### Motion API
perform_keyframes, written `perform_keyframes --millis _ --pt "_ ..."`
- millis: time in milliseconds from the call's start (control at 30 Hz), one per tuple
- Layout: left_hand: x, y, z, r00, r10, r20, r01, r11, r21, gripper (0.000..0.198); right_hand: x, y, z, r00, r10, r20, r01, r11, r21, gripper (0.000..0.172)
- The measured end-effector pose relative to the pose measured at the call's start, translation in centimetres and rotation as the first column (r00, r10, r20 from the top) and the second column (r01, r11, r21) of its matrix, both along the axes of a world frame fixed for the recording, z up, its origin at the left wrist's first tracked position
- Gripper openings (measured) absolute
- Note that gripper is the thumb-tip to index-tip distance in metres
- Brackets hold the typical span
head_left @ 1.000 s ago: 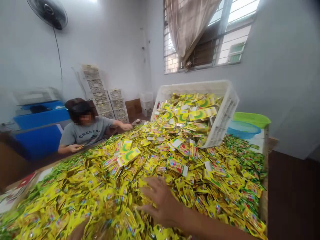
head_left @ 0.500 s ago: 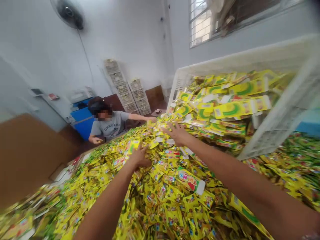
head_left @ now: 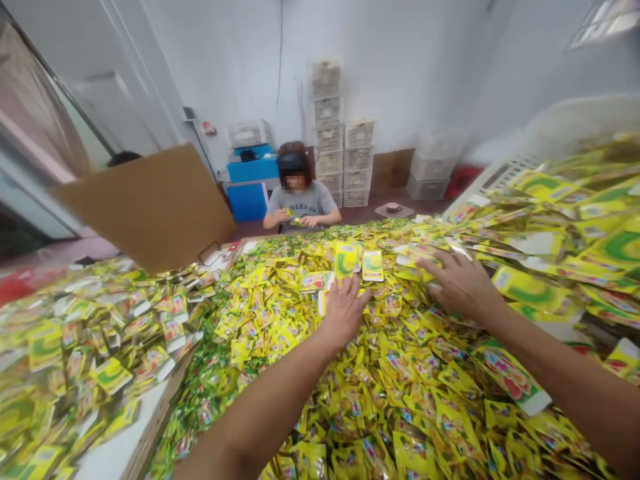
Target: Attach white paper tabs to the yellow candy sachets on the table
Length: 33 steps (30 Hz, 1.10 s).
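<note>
My left hand (head_left: 344,308) lies with fingers outstretched over a heap of small yellow candy packets (head_left: 360,393). Just beyond its fingertips are a yellow-and-green flat carton (head_left: 346,259) and another small carton (head_left: 373,265); whether the fingers touch them I cannot tell. My right hand (head_left: 463,285), slightly blurred, has its fingers apart above the heap. Beside it, yellow cartons (head_left: 530,287) spill from a white plastic crate (head_left: 493,183) on the right. A carton with fruit pictures (head_left: 513,377) rests on the packets below my right forearm.
Across the heap sits a person (head_left: 303,200) with small yellow things in both hands. Green packets (head_left: 220,380) border the heap. More cartons (head_left: 100,353) cover a board at left, near a brown cardboard sheet (head_left: 155,207). Stacked crates (head_left: 329,133) stand behind.
The view has swung left, bringing the carton-covered board into sight. The other person's arm has drawn back from the heap. Both my hands remain spread over the packets.
</note>
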State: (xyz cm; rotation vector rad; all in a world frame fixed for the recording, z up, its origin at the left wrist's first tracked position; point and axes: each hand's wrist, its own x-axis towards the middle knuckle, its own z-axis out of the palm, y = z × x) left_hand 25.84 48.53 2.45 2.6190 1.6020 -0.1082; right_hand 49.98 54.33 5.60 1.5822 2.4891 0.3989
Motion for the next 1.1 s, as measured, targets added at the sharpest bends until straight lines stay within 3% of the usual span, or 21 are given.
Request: perform_keyframes --millis 100,200,367,500,600,667,767,867,1100 --pt "-3.7 -0.5 1.4 1.0 0.005 -0.001 -0.005 1.0 0.014 0.045 -5.7 -1.0 1.0 0.995 0.09 0.036 -0.09 0.996 -0.009 0.045" --pt "-7.8 -0.5 2.4 0.995 0.097 0.027 -0.097 0.995 -0.007 0.048 -11.8 -1.9 1.4 0.983 0.182 -0.003 -0.181 0.982 -0.054 0.05" --pt "-16.1 -1.0 1.8 0.926 0.377 0.026 -0.357 0.895 -0.267 0.057 -21.9 -4.3 0.9 0.951 0.187 -0.248 -0.232 0.958 -0.167 0.053" --pt "-22.2 -3.7 0.2 0.88 0.474 0.028 -0.428 0.819 -0.382 0.056 -26.8 -4.7 0.1 0.849 0.018 -0.529 -0.246 0.898 -0.365 0.057" --pt "-25.2 -7.3 -1.2 0.84 0.541 0.036 -0.476 0.768 -0.429 0.058 -27.8 -2.7 -1.3 0.859 -0.233 -0.456 -0.015 0.879 -0.476 0.052" --pt "-26.3 -9.8 -2.3 0.8 0.596 0.069 -0.496 0.721 -0.484 0.063 -28.0 -0.9 -2.8 0.897 -0.355 -0.262 0.154 0.809 -0.567 0.055" --pt "-26.7 -12.2 -4.1 0.725 0.675 0.137 -0.476 0.635 -0.608 0.075 -28.8 1.2 -5.5 0.921 -0.378 -0.095 0.225 0.714 -0.663 0.06" --pt "-26.5 -12.5 -5.4 0.695 0.691 0.2 -0.443 0.63 -0.638 0.08 -30.0 2.0 -7.7 0.926 -0.359 -0.117 0.204 0.736 -0.646 0.058" --pt "-25.6 -9.5 -6.8 0.72 0.651 0.241 -0.422 0.686 -0.593 0.07 -32.7 0.6 -10.5 0.888 -0.384 -0.252 0.204 0.822 -0.532 0.065"
